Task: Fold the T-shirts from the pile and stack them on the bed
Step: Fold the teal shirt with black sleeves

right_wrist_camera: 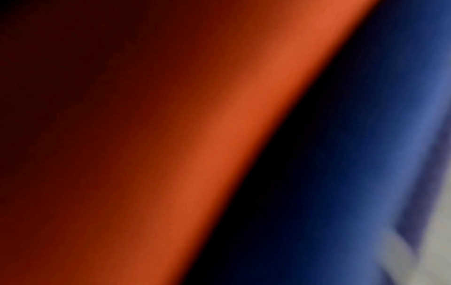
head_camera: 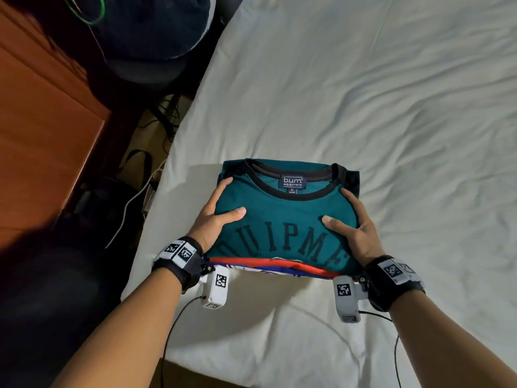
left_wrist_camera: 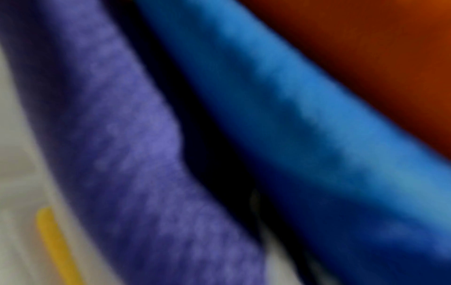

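A folded teal T-shirt (head_camera: pixel 282 217) with a black collar and dark lettering tops a stack on the white bed (head_camera: pixel 363 93). Under it show the front edges of a red shirt (head_camera: pixel 310 268) and a blue and white one (head_camera: pixel 251 271). My left hand (head_camera: pixel 218 217) grips the stack's left side, thumb on top, the other fingers hidden beneath. My right hand (head_camera: pixel 352 225) grips the right side the same way. Both wrist views are blurred close-ups of fabric: blue folds (left_wrist_camera: pixel 292 135) and red cloth (right_wrist_camera: pixel 219 135).
The bed's left edge runs diagonally from near left to far middle. Beyond it stand orange-brown wooden furniture (head_camera: pixel 42 135), a dark bundle (head_camera: pixel 145 37) and cables with a white cord (head_camera: pixel 131 203) on the floor. Wrinkled sheet spreads to the right and far side.
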A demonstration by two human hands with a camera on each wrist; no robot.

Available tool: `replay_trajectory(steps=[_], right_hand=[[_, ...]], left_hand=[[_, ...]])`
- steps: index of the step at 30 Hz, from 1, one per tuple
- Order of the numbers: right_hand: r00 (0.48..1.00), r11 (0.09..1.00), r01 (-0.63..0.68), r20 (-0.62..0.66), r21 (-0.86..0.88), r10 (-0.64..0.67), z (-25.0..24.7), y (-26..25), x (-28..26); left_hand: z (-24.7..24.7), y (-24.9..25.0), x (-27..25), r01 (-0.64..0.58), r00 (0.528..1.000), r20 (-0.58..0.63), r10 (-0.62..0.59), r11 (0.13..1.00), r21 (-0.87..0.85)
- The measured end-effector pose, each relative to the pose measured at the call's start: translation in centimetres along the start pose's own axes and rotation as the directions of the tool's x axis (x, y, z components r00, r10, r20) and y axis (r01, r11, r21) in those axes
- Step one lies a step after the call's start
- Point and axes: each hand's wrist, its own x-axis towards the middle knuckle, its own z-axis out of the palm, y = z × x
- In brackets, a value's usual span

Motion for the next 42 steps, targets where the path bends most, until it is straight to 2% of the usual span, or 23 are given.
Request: replay_trajectory(steps=[5, 10, 14, 17, 21, 25, 29, 34, 39, 42], right_hand=[[0.997, 0.999, 0.030, 0.076, -0.044, -0.027, 0.4, -3.2, -2.8], [0.971, 0.990, 0.083, 0.235, -0.116, -0.054, 2.0, -7.7, -8.1], [0.920, 0.973, 0.132, 0.389, -0.190, -0.049, 4.2, -10.3, -14.0], [0.850, 0.955, 0.161, 0.527, -0.248, -0.007, 6.7, -11.2, -18.6], [0.718, 0.917, 0.230, 0.693, -0.324, 0.065, 11.6, -10.3, -24.7], [0.552, 0.881, 0.294, 0.819, -0.370, 0.159, 17.4, -7.8, -31.5], [0.383, 0.824, 0.394, 0.887, -0.408, 0.256, 23.9, -3.7, -38.1], [0.192, 0.777, 0.456, 0.901, -0.434, 0.390, 31.7, 2.8, -47.3], [-0.019, 0.718, 0.560, 0.860, -0.413, 0.510, 40.3, 11.5, -57.6], [-0.119, 0.696, 0.601, 0.817, -0.393, 0.564, 45.7, 17.4, -64.6]], left_hand=[[0.5, 1.5, -5.1, -0.037, 0.997, -0.078, 0.029, 0.994, -0.108], [0.7, 2.6, -14.2, -0.117, 0.975, -0.207, 0.078, 0.976, -0.184], [0.6, 2.0, -23.6, -0.209, 0.933, -0.337, 0.124, 0.952, -0.226], [0.4, 0.2, -31.3, -0.268, 0.888, -0.442, 0.131, 0.927, -0.263], [0.4, -3.4, -42.1, -0.362, 0.763, -0.640, 0.091, 0.881, -0.306], [0.0, -7.4, -52.4, -0.462, 0.631, -0.776, -0.020, 0.794, -0.396], [-0.4, -11.6, -62.0, -0.528, 0.447, -0.887, -0.115, 0.767, -0.366], [-1.4, -18.2, -72.4, -0.613, 0.295, -0.928, -0.227, 0.701, -0.366], [-3.2, -25.2, -81.9, -0.683, 0.063, -0.940, -0.336, 0.672, -0.286], [-5.6, -29.7, -87.9, -0.719, -0.030, -0.923, -0.382, 0.650, -0.246]])
